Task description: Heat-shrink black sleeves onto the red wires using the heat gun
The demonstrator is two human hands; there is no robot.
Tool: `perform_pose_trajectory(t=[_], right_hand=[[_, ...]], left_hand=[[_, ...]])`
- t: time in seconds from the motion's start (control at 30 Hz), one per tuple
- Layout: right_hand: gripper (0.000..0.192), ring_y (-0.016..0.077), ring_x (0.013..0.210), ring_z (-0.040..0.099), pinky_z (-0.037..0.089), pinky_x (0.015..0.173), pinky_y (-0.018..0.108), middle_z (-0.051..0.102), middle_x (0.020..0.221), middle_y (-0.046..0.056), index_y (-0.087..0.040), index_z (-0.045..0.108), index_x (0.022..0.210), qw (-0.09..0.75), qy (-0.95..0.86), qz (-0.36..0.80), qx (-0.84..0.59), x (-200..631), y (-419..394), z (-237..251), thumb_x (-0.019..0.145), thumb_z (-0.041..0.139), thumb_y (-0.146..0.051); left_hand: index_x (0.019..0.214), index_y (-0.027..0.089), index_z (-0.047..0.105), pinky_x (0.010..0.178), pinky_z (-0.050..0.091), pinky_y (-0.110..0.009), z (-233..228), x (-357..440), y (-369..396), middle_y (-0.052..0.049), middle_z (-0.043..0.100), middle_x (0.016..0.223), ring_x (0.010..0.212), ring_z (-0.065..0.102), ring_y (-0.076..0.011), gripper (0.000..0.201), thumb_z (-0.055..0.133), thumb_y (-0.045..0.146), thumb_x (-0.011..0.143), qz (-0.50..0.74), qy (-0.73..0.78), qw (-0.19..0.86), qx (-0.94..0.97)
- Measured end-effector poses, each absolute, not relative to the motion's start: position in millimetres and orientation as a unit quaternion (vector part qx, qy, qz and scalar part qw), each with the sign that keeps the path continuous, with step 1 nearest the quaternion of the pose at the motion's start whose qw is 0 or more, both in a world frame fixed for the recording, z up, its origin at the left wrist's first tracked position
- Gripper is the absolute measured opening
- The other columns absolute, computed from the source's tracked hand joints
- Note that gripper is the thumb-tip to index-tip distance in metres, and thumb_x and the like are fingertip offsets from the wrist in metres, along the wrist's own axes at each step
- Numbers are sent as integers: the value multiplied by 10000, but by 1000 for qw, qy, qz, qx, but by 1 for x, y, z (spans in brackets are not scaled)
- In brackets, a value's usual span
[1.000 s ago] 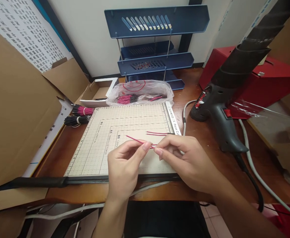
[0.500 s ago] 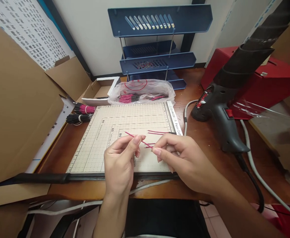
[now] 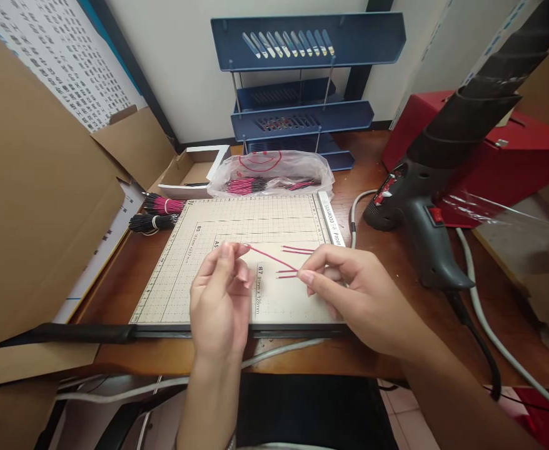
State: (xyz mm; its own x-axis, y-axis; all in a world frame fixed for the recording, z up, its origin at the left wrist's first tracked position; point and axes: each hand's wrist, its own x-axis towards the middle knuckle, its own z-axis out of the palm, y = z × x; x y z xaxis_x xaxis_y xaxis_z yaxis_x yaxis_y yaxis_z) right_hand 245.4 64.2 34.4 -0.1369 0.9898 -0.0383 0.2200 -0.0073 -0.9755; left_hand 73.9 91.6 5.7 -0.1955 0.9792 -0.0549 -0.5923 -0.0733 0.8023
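Between both hands (image 3: 218, 294) (image 3: 356, 290), pink wire (image 3: 271, 257)

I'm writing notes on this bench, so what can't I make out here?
All in the head view:
Red wire: right end hidden by the right fingers.
Left fingers: contact with the wire's tip too small to judge.
Loose wires: right ends behind the right hand.
Cutter label: lower part covered by that hand.
Black tool: top cut off by the picture's edge.

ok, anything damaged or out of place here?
Possibly the pistol-grip tool at right: its lower end shows a ragged red-and-white patch against dark grey. Damage or torn label, can't tell.
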Motion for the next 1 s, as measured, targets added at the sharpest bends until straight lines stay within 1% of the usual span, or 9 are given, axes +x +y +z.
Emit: perform_pose_trajectory(t=[0.07,0.2,0.33,0.53,0.73,0.8,0.87,0.93,1.0], right_hand=[[198,28,466,428,311,432,152,530,584,-48,-161,657,799,402,-584,460,-535,249,64,33,924,619,-310],[223,42,489,445,315,440,171,572,626,-28,-160,661,806,401,-596,442,-537,250,63,30,935,608,-334],[218,56,527,437,301,471,191,572,640,-19,-162,670,824,378,-626,428,-530,246,62,31,944,592,-327],[226,62,566,469,327,512,193,581,642,-20,-164,681,790,376,-644,413,-523,248,63,38,941,594,-307],[241,69,585,450,324,526,206,580,655,-25,-181,688,791,358,-653,410,-527,249,61,41,945,593,-340],[240,75,586,451,324,528,214,583,653,-24,-185,688,785,353,-658,402,-530,256,61,41,942,593,-341],[228,87,609,480,341,549,225,614,683,-16,-193,702,806,342,-660,384,-548,268,63,41,935,601,-351],[222,104,657,524,363,585,241,658,752,0,-205,731,845,317,-656,347,-591,282,67,39,921,624,-384],[228,110,679,526,366,609,253,666,808,11,-220,758,865,285,-668,298,-620,293,72,35,903,650,-417]], left_hand=[[798,177,796,508,466,-135,6,73,93,-25,746,852,539,529,-27,160,890,301,764,682,368,575,262],[926,175,821,596,500,-174,5,74,89,-93,766,1047,641,582,-64,252,803,418,860,636,381,573,349],[860,183,821,673,503,-180,4,76,85,-64,772,936,663,570,-71,156,807,339,866,612,392,561,396],[763,187,813,647,499,-162,4,75,87,-36,757,803,635,570,-68,153,851,328,808,622,382,584,356],[767,191,816,648,504,-176,2,73,88,-36,756,798,625,577,-73,136,849,316,808,622,383,583,354],[817,187,819,668,511,-207,1,75,86,-47,763,832,640,589,-91,165,815,349,848,615,403,556,389],[930,187,816,680,513,-235,1,77,85,-71,776,941,697,617,-118,240,756,417,901,601,430,519,430],[1060,203,790,718,517,-253,2,79,84,-84,768,1089,800,649,-147,305,697,467,940,581,459,484,467],[1120,225,763,778,518,-268,2,80,83,-78,751,1166,907,664,-172,308,678,468,952,548,483,456,509]])
